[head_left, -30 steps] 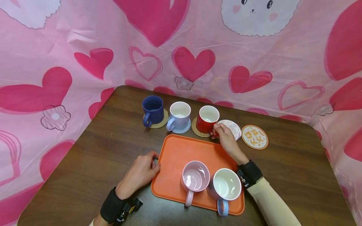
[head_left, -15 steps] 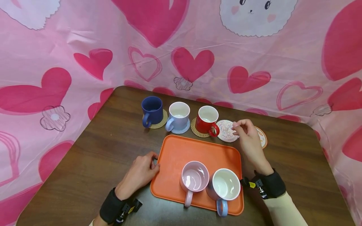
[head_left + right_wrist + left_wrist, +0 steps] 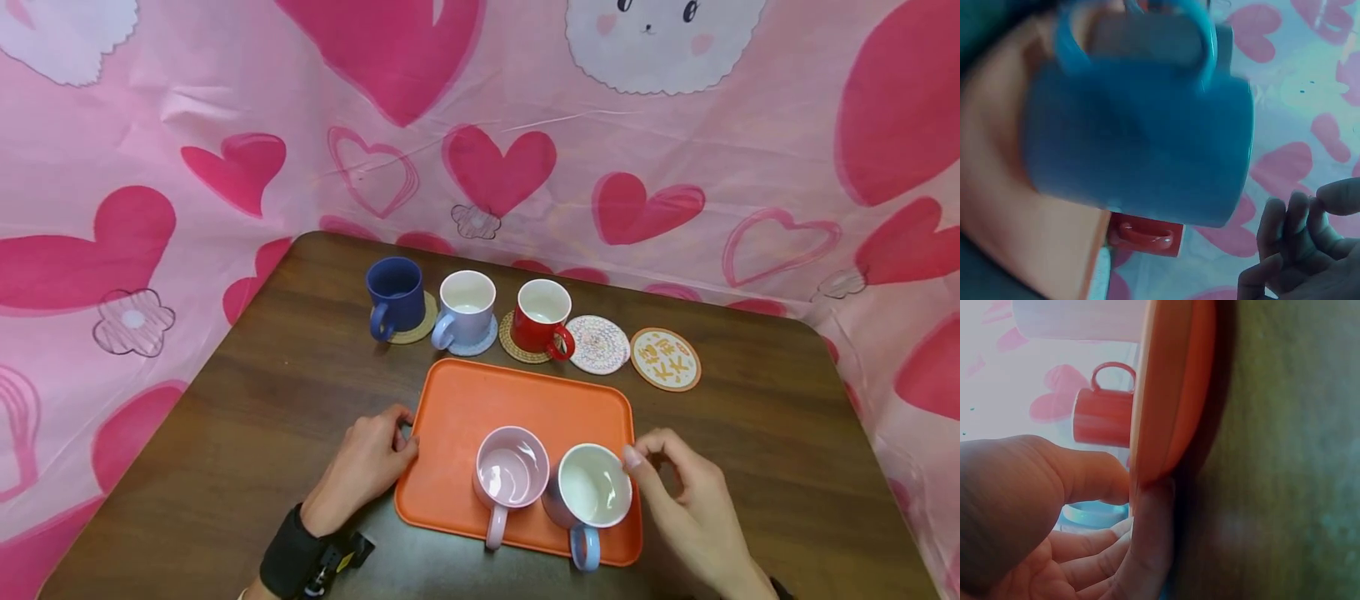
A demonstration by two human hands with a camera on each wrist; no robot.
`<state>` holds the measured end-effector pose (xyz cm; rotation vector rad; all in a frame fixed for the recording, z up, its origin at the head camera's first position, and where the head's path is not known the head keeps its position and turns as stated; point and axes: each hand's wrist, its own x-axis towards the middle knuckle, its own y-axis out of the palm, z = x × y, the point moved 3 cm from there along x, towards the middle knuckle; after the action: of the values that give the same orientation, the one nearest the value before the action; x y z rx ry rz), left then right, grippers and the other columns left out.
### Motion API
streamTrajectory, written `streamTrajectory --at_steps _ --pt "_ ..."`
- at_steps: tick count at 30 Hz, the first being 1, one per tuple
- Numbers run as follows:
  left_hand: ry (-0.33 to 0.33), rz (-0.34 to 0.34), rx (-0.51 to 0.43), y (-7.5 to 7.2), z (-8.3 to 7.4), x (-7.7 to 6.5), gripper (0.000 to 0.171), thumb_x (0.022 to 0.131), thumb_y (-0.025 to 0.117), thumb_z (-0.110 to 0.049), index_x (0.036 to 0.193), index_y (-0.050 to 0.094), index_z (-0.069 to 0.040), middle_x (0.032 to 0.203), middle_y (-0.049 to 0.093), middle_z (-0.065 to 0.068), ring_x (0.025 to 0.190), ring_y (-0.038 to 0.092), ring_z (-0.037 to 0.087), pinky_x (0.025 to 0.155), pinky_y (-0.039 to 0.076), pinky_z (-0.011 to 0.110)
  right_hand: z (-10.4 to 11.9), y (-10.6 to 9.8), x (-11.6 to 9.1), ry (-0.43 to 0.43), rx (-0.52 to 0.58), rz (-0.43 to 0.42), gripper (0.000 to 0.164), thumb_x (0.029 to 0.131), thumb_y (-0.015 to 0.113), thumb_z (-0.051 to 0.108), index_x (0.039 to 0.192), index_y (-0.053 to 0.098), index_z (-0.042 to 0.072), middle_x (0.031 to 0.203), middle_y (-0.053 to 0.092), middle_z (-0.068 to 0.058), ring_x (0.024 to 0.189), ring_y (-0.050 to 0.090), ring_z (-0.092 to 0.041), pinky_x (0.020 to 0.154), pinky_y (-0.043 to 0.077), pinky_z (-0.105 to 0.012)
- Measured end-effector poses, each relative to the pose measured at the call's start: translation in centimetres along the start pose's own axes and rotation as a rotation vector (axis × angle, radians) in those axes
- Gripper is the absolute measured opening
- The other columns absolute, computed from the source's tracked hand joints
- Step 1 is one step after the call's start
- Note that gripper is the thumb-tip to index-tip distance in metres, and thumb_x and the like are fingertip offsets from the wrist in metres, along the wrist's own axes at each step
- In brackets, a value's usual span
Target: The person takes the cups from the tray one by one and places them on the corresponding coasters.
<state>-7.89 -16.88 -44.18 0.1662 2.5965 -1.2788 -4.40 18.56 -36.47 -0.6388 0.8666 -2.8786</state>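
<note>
My left hand [image 3: 369,457] pinches the left edge of the orange tray [image 3: 461,392], thumb above and index finger under the rim, as the left wrist view shows. Nothing is in my right hand [image 3: 693,504]; its loosely bent fingers are just right of the rim of a blue-handled mug [image 3: 592,492] with a white inside. In the right wrist view that mug, blurred, looks blue [image 3: 1141,144], apart from the fingers [image 3: 1297,215]. A pink mug [image 3: 512,467] stands left of it on the tray. Both handles point toward the front edge.
Behind the tray, dark blue [image 3: 396,296], pale blue [image 3: 467,308] and red [image 3: 542,321] mugs stand on coasters. To their right lie a speckled white coaster [image 3: 600,346] and an orange-rimmed one [image 3: 666,360]. A pink heart-print cloth [image 3: 525,67] hangs behind the brown table [image 3: 262,400].
My right hand has let go of the red mug's handle, passed over the right-hand coasters and come back beside the blue-handled mug. The left hand stays at the tray's edge.
</note>
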Motion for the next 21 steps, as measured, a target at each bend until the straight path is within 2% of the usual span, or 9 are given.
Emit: streamTrajectory --at_steps 5,8,10,12,14,16,19,21 --pt "0.02 -0.009 0.008 0.1 -0.1 0.1 0.026 0.086 0.068 -0.02 0.109 0.062 -0.008 0.063 0.053 -0.002 0.05 0.047 0.012 0.049 0.036 0.025 0.1 0.5 -4.1 -0.042 -0.04 -0.089 0.029 0.077 0.07 -0.013 0.084 0.061 0.014 0.077 0.06 0.008 0.075 0.053 0.002 0.071 0.042 -0.012" --pt "0.017 -0.007 0.003 0.1 -0.1 0.1 0.027 0.086 0.068 -0.019 0.11 0.062 -0.008 0.063 0.053 -0.002 0.05 0.047 0.012 0.048 0.036 0.025 -0.2 1.4 -5.9 -0.017 -0.008 -0.15 0.03 0.074 0.07 -0.018 0.081 0.061 0.01 0.08 0.059 0.007 0.077 0.054 0.002 0.074 0.044 -0.011" --pt "0.012 -0.005 0.001 0.1 -0.1 0.1 0.027 0.086 0.067 -0.019 0.11 0.062 -0.008 0.063 0.053 -0.002 0.05 0.047 0.012 0.048 0.036 0.025 -0.3 2.0 -6.9 0.081 0.002 -0.194 0.026 0.076 0.069 -0.017 0.08 0.06 0.007 0.082 0.059 0.006 0.078 0.056 0.0 0.074 0.046 -0.01" --pt "0.011 0.0 -0.001 0.2 -0.1 0.1 0.027 0.086 0.067 -0.019 0.11 0.062 -0.008 0.063 0.053 -0.002 0.049 0.047 0.012 0.048 0.036 0.025 -0.4 2.5 -7.7 0.223 0.027 -0.218 0.02 0.079 0.068 -0.016 0.08 0.059 0.003 0.083 0.059 0.003 0.078 0.058 -0.003 0.073 0.049 -0.012" --pt "0.017 -0.001 0.005 0.2 -0.2 0.1 0.027 0.086 0.067 -0.02 0.11 0.062 -0.008 0.063 0.053 -0.002 0.05 0.047 0.012 0.048 0.036 0.025 -0.6 3.1 -8.4 0.333 0.022 -0.229 0.017 0.081 0.068 -0.012 0.079 0.06 0.004 0.082 0.059 0.003 0.075 0.058 -0.004 0.068 0.049 -0.014" --pt "0.026 -0.005 0.012 0.3 -0.2 0.1 0.027 0.087 0.067 -0.02 0.11 0.062 -0.007 0.063 0.053 -0.002 0.05 0.047 0.012 0.048 0.036 0.025 -0.9 3.7 -9.1 0.362 0.041 -0.21 0.017 0.082 0.067 -0.012 0.079 0.062 0.004 0.079 0.059 0.002 0.072 0.058 -0.006 0.065 0.049 -0.016" --pt "0.033 -0.018 0.029 0.3 -0.2 0.1 0.027 0.086 0.068 -0.019 0.11 0.061 -0.007 0.064 0.053 -0.002 0.051 0.047 0.012 0.049 0.037 0.025 -1.4 4.7 -9.8 0.312 0.115 -0.127 0.016 0.084 0.065 -0.011 0.083 0.066 0.004 0.078 0.062 0.001 0.07 0.061 -0.007 0.063 0.05 -0.019" --pt "0.026 -0.015 0.028 0.3 -0.2 0.1 0.027 0.087 0.067 -0.019 0.11 0.061 -0.008 0.064 0.053 -0.002 0.051 0.047 0.012 0.049 0.037 0.025 -1.7 5.4 -10.2 0.293 0.258 -0.046 0.013 0.087 0.061 -0.012 0.09 0.067 0.0 0.084 0.067 -0.004 0.075 0.065 -0.008 0.064 0.054 -0.024"
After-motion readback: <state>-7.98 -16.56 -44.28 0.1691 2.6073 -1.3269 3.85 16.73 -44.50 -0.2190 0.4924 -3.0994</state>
